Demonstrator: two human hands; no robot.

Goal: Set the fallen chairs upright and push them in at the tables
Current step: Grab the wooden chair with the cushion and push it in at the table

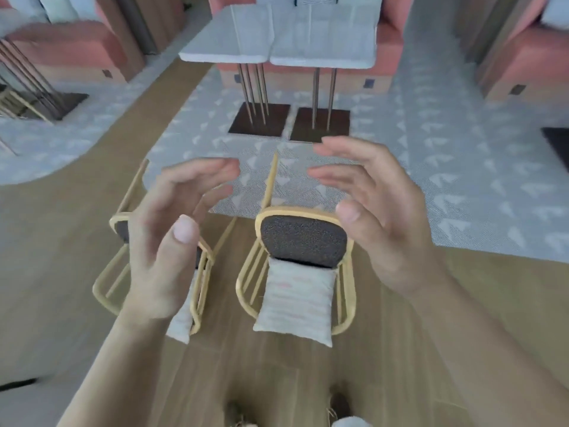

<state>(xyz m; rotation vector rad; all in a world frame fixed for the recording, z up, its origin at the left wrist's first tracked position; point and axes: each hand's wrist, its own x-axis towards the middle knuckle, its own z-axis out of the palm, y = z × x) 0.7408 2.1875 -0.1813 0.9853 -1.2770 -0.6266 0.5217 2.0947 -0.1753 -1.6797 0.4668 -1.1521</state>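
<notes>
Chairs are what I am after, and both lie tipped over on the wood floor (277, 380), well short of the two white desks that stand side by side on the patterned carpet (462, 180).

The left chair (120, 230) appears to be on its back, with one thin leg (134, 186) pointing away toward the carpet. Most of it is hidden behind my left hand (166, 257), which hovers above it with the fingers loosely curved and nothing in them. A pale cushion (180, 325) shows below that wrist.

The right chair (303, 238) lies the same way. Its dark seat pad faces me and its striped cushion (297, 303) rests on the curved back. My right hand (378, 229) is spread above its right side, also holding nothing. The hands are apart, palms turned toward each other.

I judge these chairs light and fairly stiff, but the spindles and legs look slender enough to snap or flex. I would grip the curved back rail or the seat rim, one hand on each side, and leave the thin rods alone. The cushions look loose and soft, so they may slide off as a chair tips up.

Further on, the left desk (228, 35) and the right desk (323, 41) each stand on thin metal posts over a dark base plate, so I would push in gently.
</notes>
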